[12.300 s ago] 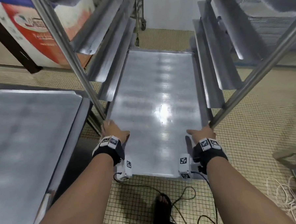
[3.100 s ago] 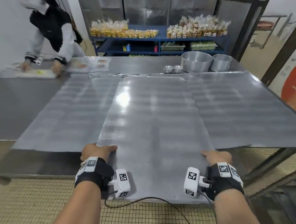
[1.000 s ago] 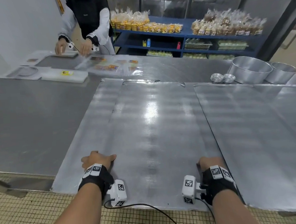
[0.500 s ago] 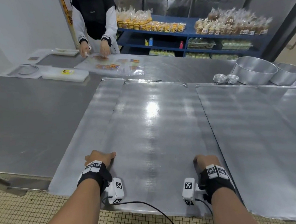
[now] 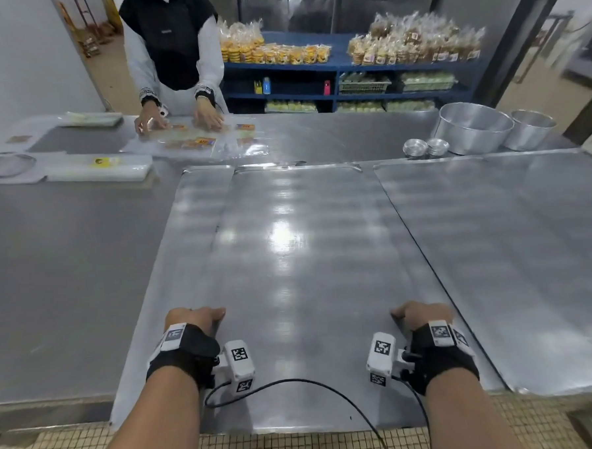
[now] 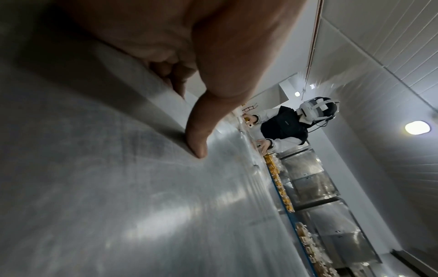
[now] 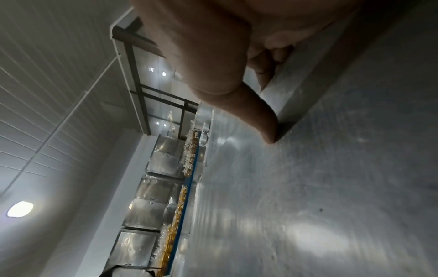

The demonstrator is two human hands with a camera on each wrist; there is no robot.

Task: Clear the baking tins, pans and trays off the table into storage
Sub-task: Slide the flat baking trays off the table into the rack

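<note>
Since the top tray [image 5: 300, 258] is wide and thin, both hands take it by its long side edges near the front end: left hand [image 5: 193, 320] at about 7 o'clock of the tray, right hand [image 5: 421, 315] at about 5 o'clock. In the wrist views each thumb lies flat on the tray's top face w/ the other fingers curled under the raised edge, so each hand is clamped on the rim, not just resting. That symmetric hold prob. keeps the sheet level and stops it flexing or slipping.

The tray's front end overhangs the table [image 5: 50, 271] edge, poss. to give the fingers room beneath. It sits on a lower tray [image 5: 173, 265] whose strip shows at 9 o'clock; a third tray [image 5: 512, 247] lies just beside at 3 o'clock. None holds anything.

At 1 o'clock stand a big round pan [image 5: 473, 131], a smaller pan [image 5: 531, 128] and small tins [image 5: 424, 148]; their contents can't be seen from here. At 11 o'clock another person [image 5: 176, 52] handles packets. Storage isn't in view.
</note>
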